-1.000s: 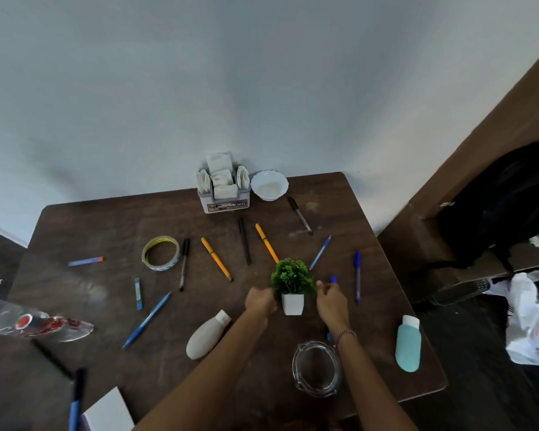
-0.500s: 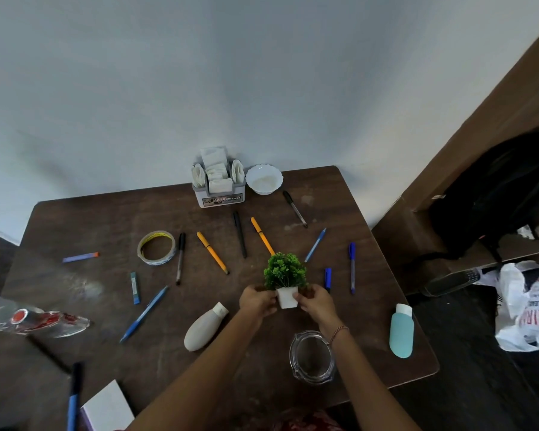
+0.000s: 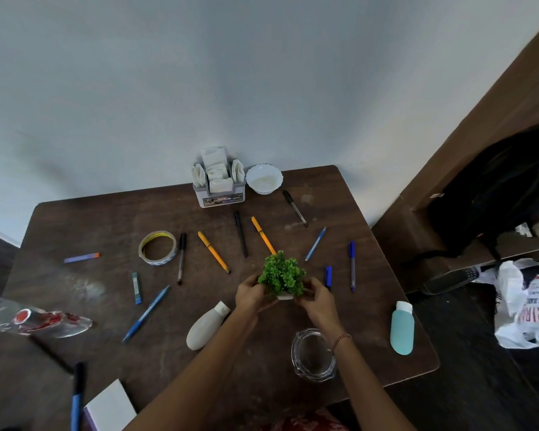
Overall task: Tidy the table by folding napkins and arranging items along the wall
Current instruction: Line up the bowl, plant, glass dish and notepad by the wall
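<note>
A small green plant (image 3: 282, 275) in a white pot sits between my two hands, tilted towards me, near the middle of the brown table (image 3: 91, 219). My left hand (image 3: 251, 293) grips the pot from the left and my right hand (image 3: 316, 297) grips it from the right; the pot is mostly hidden. At the wall stands a grey napkin holder (image 3: 219, 194) full of folded white napkins, with a white bowl (image 3: 264, 178) beside it. Several pens, such as an orange one (image 3: 213, 251), lie fanned out between the holder and the plant.
A tape roll (image 3: 157, 247) lies left of the pens. A white bottle (image 3: 206, 325), a glass jar (image 3: 313, 354) and a teal bottle (image 3: 402, 328) lie near the front edge. A clear plastic bottle (image 3: 35, 320) lies at the far left. Dark furniture with a black bag (image 3: 495, 194) stands right.
Both hands closed in on the pot from either side and now hold it; the plant has tipped towards me, hiding most of the pot.
</note>
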Demonstrator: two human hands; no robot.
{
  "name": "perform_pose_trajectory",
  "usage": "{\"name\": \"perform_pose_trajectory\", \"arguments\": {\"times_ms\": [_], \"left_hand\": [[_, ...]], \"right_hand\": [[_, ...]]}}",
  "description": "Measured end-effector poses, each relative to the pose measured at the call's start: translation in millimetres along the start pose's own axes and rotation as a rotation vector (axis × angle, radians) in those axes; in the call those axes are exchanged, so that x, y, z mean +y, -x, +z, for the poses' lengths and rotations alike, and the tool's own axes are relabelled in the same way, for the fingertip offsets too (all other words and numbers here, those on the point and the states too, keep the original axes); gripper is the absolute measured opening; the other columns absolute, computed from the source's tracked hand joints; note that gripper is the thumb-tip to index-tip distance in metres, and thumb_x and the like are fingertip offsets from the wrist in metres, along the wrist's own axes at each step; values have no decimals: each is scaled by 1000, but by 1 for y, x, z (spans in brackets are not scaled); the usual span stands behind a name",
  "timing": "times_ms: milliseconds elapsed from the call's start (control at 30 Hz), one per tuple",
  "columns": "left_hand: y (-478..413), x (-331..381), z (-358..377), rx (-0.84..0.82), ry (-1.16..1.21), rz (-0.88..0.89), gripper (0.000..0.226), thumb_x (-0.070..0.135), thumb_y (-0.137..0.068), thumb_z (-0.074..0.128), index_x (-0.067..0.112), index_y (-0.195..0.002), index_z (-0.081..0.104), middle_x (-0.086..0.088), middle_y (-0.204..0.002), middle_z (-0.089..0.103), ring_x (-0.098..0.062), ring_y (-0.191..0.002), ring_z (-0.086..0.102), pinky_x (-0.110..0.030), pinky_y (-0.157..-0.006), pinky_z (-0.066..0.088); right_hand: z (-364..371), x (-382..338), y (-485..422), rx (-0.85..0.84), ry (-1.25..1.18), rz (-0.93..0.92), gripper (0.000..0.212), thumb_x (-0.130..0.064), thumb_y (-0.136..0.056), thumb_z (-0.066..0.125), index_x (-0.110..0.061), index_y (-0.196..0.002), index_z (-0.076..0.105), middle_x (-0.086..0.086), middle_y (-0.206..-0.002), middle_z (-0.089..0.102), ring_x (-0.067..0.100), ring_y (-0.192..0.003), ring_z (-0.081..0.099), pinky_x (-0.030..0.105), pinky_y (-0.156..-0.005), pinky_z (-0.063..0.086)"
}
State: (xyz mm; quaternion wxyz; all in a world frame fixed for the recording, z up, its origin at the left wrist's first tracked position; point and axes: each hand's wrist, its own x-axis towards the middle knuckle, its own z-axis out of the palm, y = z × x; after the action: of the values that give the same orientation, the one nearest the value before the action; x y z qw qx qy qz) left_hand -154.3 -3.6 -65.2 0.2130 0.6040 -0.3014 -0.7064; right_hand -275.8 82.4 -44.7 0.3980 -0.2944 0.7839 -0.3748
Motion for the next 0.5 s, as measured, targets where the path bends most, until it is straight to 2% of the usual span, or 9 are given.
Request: {"name": "perform_pose_trajectory", "arguments": {"times_ms": [67,133,200,300,367,400,433,500], "left_hand": [[4,6,0,11,-2,59,35,-8,-88,46,17,-108,62,-13,-92,65,-21,-69,62,-24,-48,52],[6,11,2,6,30,103,32,-11,-87,45,13,-100,62,-10,-85,64,-22,-72,61,-31,-59,54],[9,17,4,0,57,129,28,-11,-88,46,10,-95,62,-12,-86,64,-25,-75,61,-36,-66,53],[13,30,6,1,93,144,34,-9,-89,37,14,-85,60,-13,-89,63,-26,-78,60,-34,-63,50],[17,42,7,-6,143,146,36,-7,-88,30,14,-84,59,-10,-87,62,-22,-78,59,-32,-62,50],[18,48,8,-17,173,150,34,-6,-88,29,12,-85,58,-8,-86,61,-20,-78,58,-30,-62,50],[20,54,9,-29,195,156,31,-4,-89,31,11,-88,58,-7,-86,61,-18,-79,58,-29,-63,49],[22,63,11,-55,205,175,21,5,-93,39,9,-96,59,-4,-90,61,-16,-82,57,-28,-64,47]], "right_hand": [[2,-4,-2,1,-74,5,31,6,-85,56,-12,-110,57,-1,-101,61,14,-104,58,22,-82,49],[4,-10,-5,7,-161,12,31,9,-88,48,-15,-109,52,1,-104,60,18,-108,57,33,-92,50],[6,-14,-9,6,-208,38,32,8,-92,40,-15,-112,48,3,-110,57,18,-110,55,37,-97,48],[11,-19,-18,34,-289,63,32,-1,-95,38,-26,-109,50,3,-116,59,19,-111,56,42,-99,47],[13,-23,-23,27,-371,82,25,-13,-98,40,-34,-105,52,5,-119,60,22,-111,57,46,-99,46],[13,-24,-25,16,-401,87,16,-25,-98,43,-34,-105,53,6,-120,60,22,-112,57,47,-99,46],[13,-26,-28,0,-429,85,17,-40,-95,47,-33,-108,55,5,-121,61,22,-112,57,47,-99,47],[9,-35,-30,-69,-489,72,57,-70,-73,57,-31,-113,58,2,-122,62,20,-113,58,45,-98,48]]}}
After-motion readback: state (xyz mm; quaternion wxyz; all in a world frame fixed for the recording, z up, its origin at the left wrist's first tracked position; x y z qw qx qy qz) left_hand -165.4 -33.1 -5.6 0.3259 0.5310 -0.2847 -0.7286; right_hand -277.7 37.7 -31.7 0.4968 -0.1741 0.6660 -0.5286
